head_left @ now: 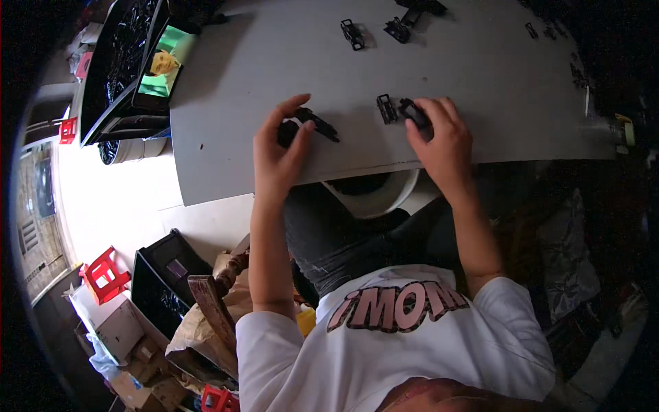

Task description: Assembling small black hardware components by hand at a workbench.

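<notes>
Two black parts, one at each hand, lie over the near half of the table, about the middle of the frame. The slender black part [322, 127], left of centre, is held between thumb and forefinger of the left hand [274, 152], the fingers curled narrowly; whether the dark patch inside the curl belongs to it cannot be told. The compact black part [414, 115], right of centre, is pinched between thumb and fingers of the right hand [444, 137]. Just to its left stands a black open frame [386, 108], apart from the fingertips; a small leftward slip of that hand could knock it over or push it away.

Both parts are dark and partly covered by fingers, so a misjudged orientation or a loose pinch is a plausible fault. A dropped part could roll past the near edge of the grey table [240, 147] toward the white bucket [406, 191] below. At the top of the frame, a second black frame [353, 34] and a black assembly [398, 29] lie well apart from the hands. The lit screen [159, 69], upper left, could draw attention from the grip.
</notes>
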Demonstrator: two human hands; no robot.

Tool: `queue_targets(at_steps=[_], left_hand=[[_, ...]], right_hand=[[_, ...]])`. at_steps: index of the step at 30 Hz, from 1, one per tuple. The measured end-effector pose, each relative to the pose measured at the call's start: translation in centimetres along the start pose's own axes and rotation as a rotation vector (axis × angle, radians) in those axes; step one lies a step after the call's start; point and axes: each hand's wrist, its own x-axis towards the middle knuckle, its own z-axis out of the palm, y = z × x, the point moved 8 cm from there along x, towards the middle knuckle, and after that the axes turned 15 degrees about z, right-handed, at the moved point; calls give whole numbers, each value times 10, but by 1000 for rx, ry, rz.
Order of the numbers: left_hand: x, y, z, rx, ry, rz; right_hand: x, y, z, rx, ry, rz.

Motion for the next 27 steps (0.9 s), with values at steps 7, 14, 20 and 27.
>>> queue_targets(at_steps=[7,14,20,27], left_hand=[[-18,3,-2,-15,-51,-36],[-29,8,-5,83,-54,-5],[-33,13,-2,152,-89,-20],[-36,12,-2,116,-93,-34]], right_hand=[[-2,-12,6,-145,-179,-100],[3,-27,0,40,-169,-191],[-8,-54,16,-5,-88,-218],[-12,-58,38,-185,-61,-172]])
